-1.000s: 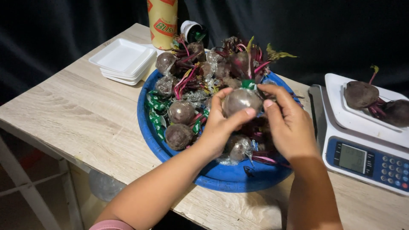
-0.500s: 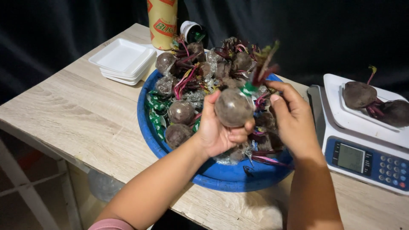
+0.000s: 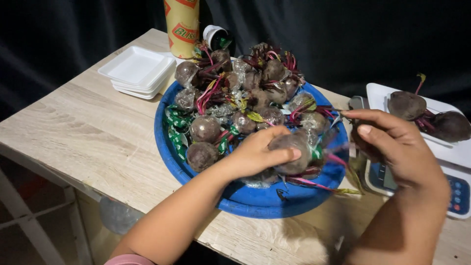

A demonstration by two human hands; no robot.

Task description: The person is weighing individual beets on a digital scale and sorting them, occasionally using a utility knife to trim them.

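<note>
Darkness swallows everything beyond the table's far edge, and the right forearm covers part of the scale (image 3: 454, 196) and the basin's 3 o'clock rim. What the right hand (image 3: 397, 147) pinches is hard to make out: its fingers curl toward the thumb near a thin stem or scrap of film, too blurred to name, so whether it grips anything cannot be told. The tall yellow roll (image 3: 182, 24) at 12 o'clock is cut off by the frame's top.

From 7 o'clock the left forearm reaches in, and the left hand (image 3: 255, 154) closes over a beetroot (image 3: 290, 153), fingers wrapped across its top and thumb below. The right hand hovers at 3 o'clock, just beside that beetroot but apart from it.

Round, dark purple-brown and glossy with clear film, the held beetroot sits low over the blue basin (image 3: 245, 198), toward its 4 o'clock side, above other wrapped roots with magenta stems and green leaf scraps. Stacked white foam trays (image 3: 137, 71) lie at 10 o'clock on the wooden table (image 3: 73, 137). Two unwrapped beetroots (image 3: 427, 115) rest on a white tray atop the scale.
</note>
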